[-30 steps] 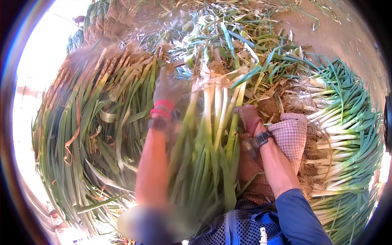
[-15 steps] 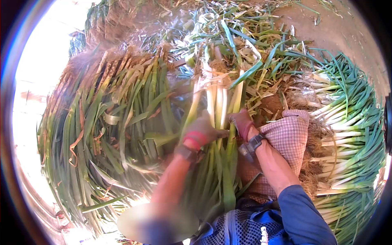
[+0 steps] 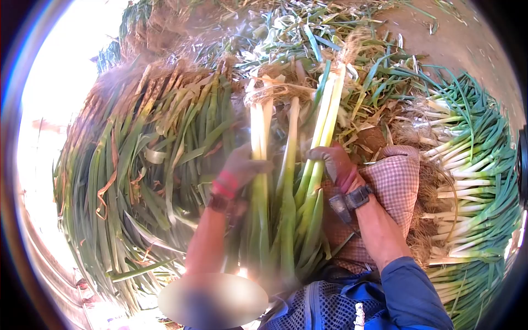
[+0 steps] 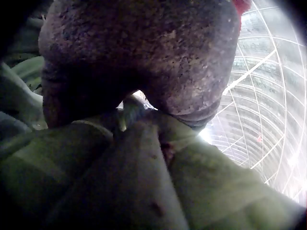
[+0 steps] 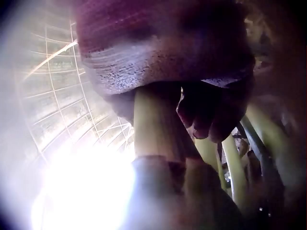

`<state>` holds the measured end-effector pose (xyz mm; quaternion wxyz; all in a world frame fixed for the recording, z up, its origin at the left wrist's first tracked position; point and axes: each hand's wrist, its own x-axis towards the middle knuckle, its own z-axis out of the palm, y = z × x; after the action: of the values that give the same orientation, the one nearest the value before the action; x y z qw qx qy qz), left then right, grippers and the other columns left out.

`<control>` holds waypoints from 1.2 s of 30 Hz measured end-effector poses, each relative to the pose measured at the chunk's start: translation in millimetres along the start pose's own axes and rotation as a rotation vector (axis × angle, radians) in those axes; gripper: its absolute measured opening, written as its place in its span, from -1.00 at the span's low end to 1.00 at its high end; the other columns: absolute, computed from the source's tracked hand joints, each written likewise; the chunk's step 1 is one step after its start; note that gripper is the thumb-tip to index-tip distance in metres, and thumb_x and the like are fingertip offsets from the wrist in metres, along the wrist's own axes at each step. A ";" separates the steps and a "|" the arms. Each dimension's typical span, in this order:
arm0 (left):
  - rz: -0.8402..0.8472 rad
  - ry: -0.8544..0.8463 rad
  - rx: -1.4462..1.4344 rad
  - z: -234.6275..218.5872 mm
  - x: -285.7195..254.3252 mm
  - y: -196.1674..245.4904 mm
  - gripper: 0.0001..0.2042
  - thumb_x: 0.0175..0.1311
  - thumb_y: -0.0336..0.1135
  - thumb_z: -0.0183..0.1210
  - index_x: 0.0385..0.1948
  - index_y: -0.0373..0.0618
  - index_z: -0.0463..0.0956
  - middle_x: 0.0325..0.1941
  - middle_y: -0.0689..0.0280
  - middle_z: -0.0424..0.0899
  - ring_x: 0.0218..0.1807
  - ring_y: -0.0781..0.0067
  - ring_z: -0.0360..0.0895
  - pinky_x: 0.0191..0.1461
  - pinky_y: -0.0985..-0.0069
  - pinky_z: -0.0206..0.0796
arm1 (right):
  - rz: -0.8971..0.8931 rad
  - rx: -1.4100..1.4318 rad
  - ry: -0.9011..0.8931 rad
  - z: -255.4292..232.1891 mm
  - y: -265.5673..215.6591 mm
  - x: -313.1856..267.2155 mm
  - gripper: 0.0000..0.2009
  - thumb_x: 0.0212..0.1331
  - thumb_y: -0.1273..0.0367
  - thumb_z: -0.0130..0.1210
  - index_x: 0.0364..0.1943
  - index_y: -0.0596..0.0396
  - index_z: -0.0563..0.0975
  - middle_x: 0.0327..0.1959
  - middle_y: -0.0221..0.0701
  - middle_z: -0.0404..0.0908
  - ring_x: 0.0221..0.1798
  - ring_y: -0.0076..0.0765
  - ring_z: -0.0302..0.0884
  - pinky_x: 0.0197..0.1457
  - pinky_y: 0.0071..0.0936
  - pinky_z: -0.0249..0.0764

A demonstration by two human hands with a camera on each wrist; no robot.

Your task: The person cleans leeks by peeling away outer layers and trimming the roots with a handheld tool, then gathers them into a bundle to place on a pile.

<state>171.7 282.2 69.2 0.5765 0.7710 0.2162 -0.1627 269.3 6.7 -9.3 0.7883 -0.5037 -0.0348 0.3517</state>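
Note:
Both gloved hands are on long leeks with white stems and roots pointing away from the body. The left hand (image 3: 242,166) grips the left leeks (image 3: 260,132); in the left wrist view its glove (image 4: 139,52) closes over broad green leaves (image 4: 129,177). The right hand (image 3: 333,163) curls round the right leeks (image 3: 329,113), and the right wrist view shows its fingers (image 5: 211,112) bent beside a pale stem (image 5: 156,120). Between the hands lies a single leek (image 3: 291,126), apart from both groups.
Untrimmed leeks (image 3: 137,165) are heaped at the left. Cleaned leeks (image 3: 462,181) lie in a row at the right, roots inward. Loose leaf scraps (image 3: 291,33) cover the ground ahead. A checkered cloth (image 3: 388,181) lies beside the right forearm.
From the left heap, the left hand came to the leeks in the middle, then moved left with some of them. The right group now leans right, its roots farther forward, leaving gaps between the stems.

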 end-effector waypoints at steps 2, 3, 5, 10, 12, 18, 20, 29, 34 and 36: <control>0.022 0.000 0.032 -0.9 1.0 -2.2 -0.56 0.30 -0.59 0.37 0.20 -0.43 0.47 -0.05 0.06 0.77 -0.14 0.32 0.80 0.01 0.40 0.70 | 0.037 -0.188 -0.054 0.8 5.4 7.4 -0.77 0.20 0.36 0.34 -0.15 0.23 0.76 -0.24 -0.33 0.79 -0.18 -0.43 0.73 -0.06 -0.48 0.62; 0.020 0.003 0.025 -0.3 0.6 -1.9 -0.58 0.31 -0.60 0.37 0.18 -0.43 0.48 -0.07 0.06 0.77 -0.15 0.33 0.80 -0.01 0.41 0.70 | 0.039 -0.185 -0.055 -1.7 13.8 13.2 -0.77 0.20 0.36 0.34 -0.15 0.23 0.76 -0.24 -0.33 0.79 -0.18 -0.43 0.73 -0.06 -0.48 0.62; 0.012 0.006 0.021 0.9 0.9 -2.9 -0.59 0.31 -0.60 0.36 0.16 -0.43 0.48 -0.09 0.06 0.77 -0.16 0.33 0.79 -0.02 0.42 0.70 | 0.012 -0.310 -0.123 -7.0 35.9 28.0 -0.79 0.24 0.37 0.29 -0.20 0.27 0.76 -0.30 -0.33 0.81 -0.23 -0.42 0.75 -0.08 -0.44 0.64; 0.046 0.068 0.064 -9.4 9.8 -27.2 -0.62 0.32 -0.62 0.34 0.15 -0.44 0.49 -0.09 0.05 0.77 -0.16 0.32 0.80 -0.05 0.42 0.70 | -0.261 -0.919 -0.136 -23.7 55.7 28.8 -0.76 0.35 0.37 0.11 -0.31 0.12 0.80 -0.35 -0.27 0.82 -0.22 -0.33 0.80 -0.01 -0.40 0.65; 0.052 0.077 0.049 -8.5 8.2 -27.4 -0.61 0.32 -0.62 0.34 0.15 -0.44 0.49 -0.08 0.05 0.77 -0.16 0.32 0.80 -0.06 0.42 0.70 | -0.079 -0.728 -0.074 -28.3 61.7 28.7 -0.77 0.34 0.36 0.13 -0.31 0.13 0.79 -0.34 -0.26 0.82 -0.21 -0.31 0.80 0.00 -0.40 0.65; 0.029 0.059 0.131 -13.7 20.9 -52.3 -0.63 0.30 -0.53 0.41 0.10 -0.37 0.54 -0.17 0.18 0.77 -0.29 0.48 0.73 -0.23 0.55 0.59 | 0.019 -0.584 -0.015 -26.2 59.6 22.8 -0.80 0.26 0.33 0.21 -0.29 0.14 0.80 -0.33 -0.24 0.82 -0.22 -0.28 0.80 -0.02 -0.40 0.65; 0.014 0.052 0.157 -12.9 22.4 -50.4 -0.63 0.29 -0.49 0.44 0.08 -0.33 0.56 -0.21 0.23 0.77 -0.34 0.55 0.69 -0.30 0.60 0.52 | -0.079 -0.625 0.010 -25.6 61.4 25.9 -0.83 0.25 0.36 0.24 -0.30 0.12 0.80 -0.34 -0.23 0.81 -0.27 -0.26 0.79 -0.12 -0.36 0.65; -0.112 0.160 0.628 30.6 -8.9 32.1 -0.40 0.20 -0.10 0.51 0.23 -0.16 0.56 -0.20 0.21 0.81 -0.22 0.42 0.72 -0.11 0.43 0.54 | 0.323 -0.787 -0.048 -19.5 40.8 41.9 -0.31 0.03 -0.12 0.34 -0.15 0.40 0.71 -0.24 0.02 0.77 -0.23 0.05 0.69 -0.07 -0.19 0.57; 0.186 0.236 0.946 72.1 -20.3 49.9 -0.15 0.11 0.12 0.51 0.37 -0.23 0.45 0.44 -0.11 0.50 0.46 -0.11 0.45 0.48 0.18 0.34 | 0.358 -1.049 -0.169 13.5 -20.4 13.9 -0.10 0.20 -0.35 0.12 0.05 0.40 0.66 0.06 0.17 0.72 0.16 0.18 0.70 0.27 -0.14 0.54; 0.214 0.076 1.069 95.6 -22.2 65.0 0.00 -0.03 0.23 0.54 0.42 -0.21 0.38 0.53 -0.05 0.40 0.55 -0.13 0.32 0.49 0.00 0.29 | 0.380 -1.152 -0.312 22.4 -39.9 6.4 -0.04 0.25 -0.41 -0.02 0.22 0.34 0.60 0.18 0.18 0.67 0.25 0.23 0.66 0.33 -0.11 0.52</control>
<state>186.5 171.5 106.6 0.1092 0.9797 0.0444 -0.1622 285.7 18.0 32.5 0.2997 -0.7878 -0.2433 0.4799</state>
